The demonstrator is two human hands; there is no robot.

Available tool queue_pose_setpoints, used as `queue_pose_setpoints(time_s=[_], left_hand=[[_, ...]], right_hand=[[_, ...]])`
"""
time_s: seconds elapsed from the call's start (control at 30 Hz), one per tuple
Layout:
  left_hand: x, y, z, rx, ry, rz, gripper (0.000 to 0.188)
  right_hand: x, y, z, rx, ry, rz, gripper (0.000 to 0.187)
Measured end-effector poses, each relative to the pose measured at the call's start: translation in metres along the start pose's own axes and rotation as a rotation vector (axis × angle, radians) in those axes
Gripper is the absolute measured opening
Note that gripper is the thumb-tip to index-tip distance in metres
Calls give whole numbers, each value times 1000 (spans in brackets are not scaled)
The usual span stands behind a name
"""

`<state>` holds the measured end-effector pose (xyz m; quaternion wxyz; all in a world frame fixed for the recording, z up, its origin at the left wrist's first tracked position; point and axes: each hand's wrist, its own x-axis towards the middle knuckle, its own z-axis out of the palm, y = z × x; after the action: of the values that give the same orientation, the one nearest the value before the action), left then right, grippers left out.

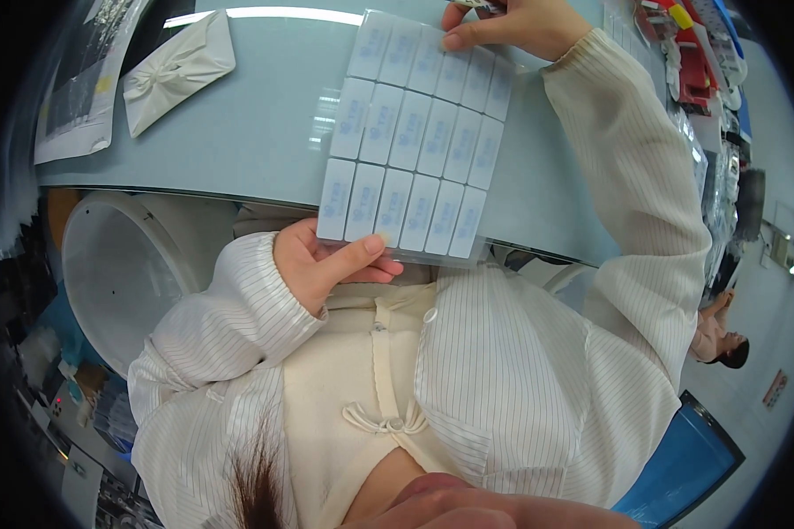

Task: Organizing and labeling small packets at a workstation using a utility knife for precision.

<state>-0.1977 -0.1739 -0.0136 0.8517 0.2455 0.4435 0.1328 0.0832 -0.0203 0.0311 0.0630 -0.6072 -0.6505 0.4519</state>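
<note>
My left hand [326,264] grips the near edge of a clear tray [419,132] that holds rows of small white rectangular pads with pale blue print. The tray lies tilted over the front edge of the pale blue table [247,132]. My right hand [512,25] rests on the tray's far edge, thumb pressed on a top pad, and pinches a small thin item that the frame's top edge mostly cuts off. Both arms are in white striped sleeves.
A knotted white cloth bundle [175,70] and a plastic bag with printed paper [84,79] lie at the table's far left. Red and white parts [692,62] crowd the far right. A white round bin [115,273] stands below left. Another person [723,339] is at right.
</note>
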Motion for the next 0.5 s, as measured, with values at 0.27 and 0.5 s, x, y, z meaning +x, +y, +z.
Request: queue_pose_setpoints(time_s=[0.27,0.5], left_hand=[[-6,-4,-12,153,26,55,32],[-1,-3,-17,192,58,119,32]], right_hand=[[0,5,3,17,49,-31,23],[-8,14,1,101,172,-103,23]])
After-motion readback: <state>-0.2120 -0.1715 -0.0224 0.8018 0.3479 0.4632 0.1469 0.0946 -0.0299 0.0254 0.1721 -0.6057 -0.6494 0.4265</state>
